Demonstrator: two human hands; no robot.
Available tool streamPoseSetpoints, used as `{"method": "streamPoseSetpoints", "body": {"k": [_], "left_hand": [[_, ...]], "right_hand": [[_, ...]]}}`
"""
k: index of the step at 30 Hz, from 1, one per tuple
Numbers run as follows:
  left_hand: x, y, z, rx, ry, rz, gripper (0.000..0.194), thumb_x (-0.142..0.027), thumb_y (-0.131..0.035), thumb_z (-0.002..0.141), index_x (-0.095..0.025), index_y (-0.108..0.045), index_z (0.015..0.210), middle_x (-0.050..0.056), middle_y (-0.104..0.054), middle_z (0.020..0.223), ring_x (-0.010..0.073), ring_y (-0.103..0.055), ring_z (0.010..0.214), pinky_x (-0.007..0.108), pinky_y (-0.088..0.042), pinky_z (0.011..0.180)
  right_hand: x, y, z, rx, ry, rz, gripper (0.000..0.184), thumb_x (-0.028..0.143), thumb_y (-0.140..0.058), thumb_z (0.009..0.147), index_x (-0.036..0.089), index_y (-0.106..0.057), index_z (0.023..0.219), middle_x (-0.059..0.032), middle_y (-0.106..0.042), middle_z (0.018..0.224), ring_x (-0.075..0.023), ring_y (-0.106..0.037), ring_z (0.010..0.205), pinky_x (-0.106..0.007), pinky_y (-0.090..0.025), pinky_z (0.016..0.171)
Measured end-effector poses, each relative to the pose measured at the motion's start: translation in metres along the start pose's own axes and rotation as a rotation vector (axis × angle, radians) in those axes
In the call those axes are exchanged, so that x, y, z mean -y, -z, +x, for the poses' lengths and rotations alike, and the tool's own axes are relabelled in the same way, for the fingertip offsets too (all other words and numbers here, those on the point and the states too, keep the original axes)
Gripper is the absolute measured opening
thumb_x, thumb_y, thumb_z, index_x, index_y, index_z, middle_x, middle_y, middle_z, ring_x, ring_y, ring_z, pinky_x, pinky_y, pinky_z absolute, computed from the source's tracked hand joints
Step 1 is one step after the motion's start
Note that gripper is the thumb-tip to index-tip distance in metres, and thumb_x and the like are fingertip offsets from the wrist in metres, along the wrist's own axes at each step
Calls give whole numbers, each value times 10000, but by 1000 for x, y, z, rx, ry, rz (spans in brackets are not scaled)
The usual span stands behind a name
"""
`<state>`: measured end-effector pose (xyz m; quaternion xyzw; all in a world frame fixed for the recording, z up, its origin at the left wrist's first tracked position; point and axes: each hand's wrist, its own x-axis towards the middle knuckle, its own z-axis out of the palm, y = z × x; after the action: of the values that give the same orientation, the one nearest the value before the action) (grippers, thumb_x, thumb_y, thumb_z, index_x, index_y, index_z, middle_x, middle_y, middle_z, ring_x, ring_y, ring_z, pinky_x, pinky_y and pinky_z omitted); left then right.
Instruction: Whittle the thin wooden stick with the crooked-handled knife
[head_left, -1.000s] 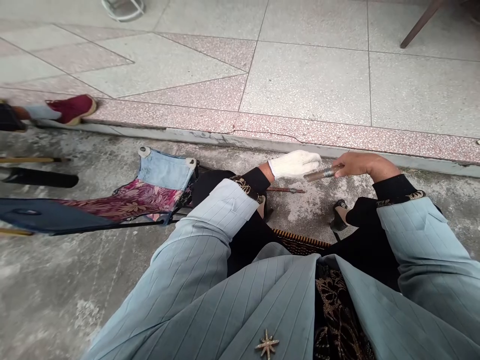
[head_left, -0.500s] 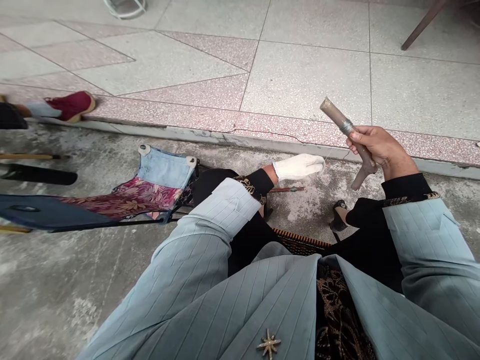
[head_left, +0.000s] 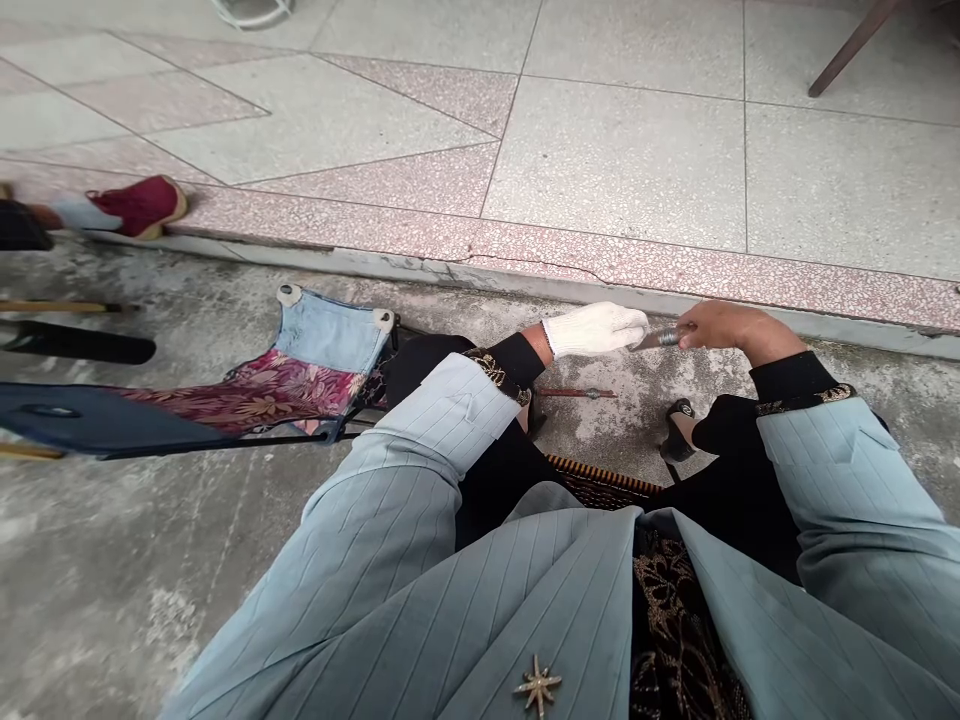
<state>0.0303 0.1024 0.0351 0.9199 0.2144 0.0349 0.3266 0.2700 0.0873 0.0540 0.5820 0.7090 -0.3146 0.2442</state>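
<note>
My right hand (head_left: 724, 325) is closed around a greyish-brown wooden stick, mostly hidden behind the fingers. Silvery wire (head_left: 667, 338) is wound in a tight coil about the stick, just left of my fingertips. On my left hand (head_left: 598, 330) is a white knitted glove, its fingers closed beside the near end of the stick (head_left: 643, 343). A thin strand ran to the glove a moment before; now it is too fine to make out. Whether the glove touches the stick I cannot tell. Below the hands, a thin reddish rod (head_left: 566, 392) with a small wound band lies over the concrete.
A low step edge (head_left: 525, 278) runs beyond my hands. To the left stands a folding chair with blue and floral fabric (head_left: 330, 345). Another person's foot in a red shoe (head_left: 150, 205) rests on the step. A chair leg (head_left: 851, 50) shows at upper right.
My right hand has lowered and turned the stick from upright and tilted to pointing left, bringing the coil close to the glove. My left hand has barely moved.
</note>
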Motion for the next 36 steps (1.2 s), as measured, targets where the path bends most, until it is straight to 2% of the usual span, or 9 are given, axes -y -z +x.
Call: {"method": "streamPoseSetpoints", "body": {"k": [4, 7, 10, 15, 18, 21, 28, 33, 36], "left_hand": [[4, 6, -1, -37, 39, 15, 368, -358, -351, 986, -136, -636, 1053, 71, -678, 928, 177, -591, 796, 279, -396, 737], [7, 6, -2, -65, 54, -41, 356, -343, -356, 987, -128, -633, 1048, 76, -677, 949, 171, -590, 812, 283, -413, 757], [8, 1, -1, -70, 78, -137, 360, -361, -355, 993, -133, -624, 1066, 72, -676, 951, 155, -590, 798, 280, -431, 765], [2, -9, 0, -7, 65, -103, 380, -365, -327, 1001, -135, -630, 1002, 69, -674, 914, 168, -590, 793, 283, -428, 773], [-5, -12, 0, 64, 25, -51, 379, -371, -327, 1001, -142, -626, 1048, 81, -678, 966, 182, -600, 844, 283, -422, 799], [-10, -12, 0, 74, -9, -42, 392, -379, -311, 1006, -150, -619, 1086, 85, -680, 1007, 179, -603, 872, 273, -418, 806], [-9, -7, -2, 22, -15, 13, 382, -395, -327, 994, -168, -632, 1031, 61, -676, 896, 179, -590, 765, 282, -389, 702], [1, 2, -2, -54, 119, 40, 360, -353, -355, 983, -156, -632, 1103, 74, -692, 970, 191, -611, 838, 282, -403, 738], [8, 5, -1, -75, 132, -3, 348, -322, -357, 986, -135, -629, 1095, 87, -689, 998, 184, -613, 847, 284, -421, 755]], "right_hand": [[5, -1, -10, 279, 302, 178, 296, 399, -677, 783, 201, -758, 987, -38, -686, 829, -204, -600, 767, -312, -425, 697], [7, 8, -27, 310, 473, 421, 424, 477, -695, 764, 215, -746, 1094, -22, -688, 874, -176, -588, 765, -305, -443, 716], [4, 18, -46, 51, 453, 676, 429, 466, -715, 754, 222, -730, 1107, -10, -670, 863, -144, -566, 729, -287, -449, 695], [-5, 20, -44, -393, 268, 1005, 237, 415, -693, 792, 180, -677, 819, -17, -610, 727, -114, -513, 618, -259, -448, 613], [-12, 15, -27, -565, 91, 962, 201, 370, -665, 817, 170, -650, 804, -30, -611, 715, -120, -526, 603, -269, -460, 618], [-15, 11, -12, -593, -123, 645, 230, 346, -655, 818, 160, -693, 948, -50, -646, 745, -163, -574, 647, -300, -455, 639], [-1, 2, 3, -204, -149, -16, 307, 384, -607, 844, 190, -724, 1052, -129, -696, 1027, -277, -630, 910, -347, -436, 720], [9, -3, -6, 280, 201, 116, 284, 394, -662, 801, 198, -745, 989, -51, -684, 829, -213, -611, 773, -319, -434, 700], [11, 6, -25, 359, 439, 338, 439, 494, -677, 774, 203, -733, 1099, -27, -668, 831, -172, -574, 735, -298, -435, 686]]}}
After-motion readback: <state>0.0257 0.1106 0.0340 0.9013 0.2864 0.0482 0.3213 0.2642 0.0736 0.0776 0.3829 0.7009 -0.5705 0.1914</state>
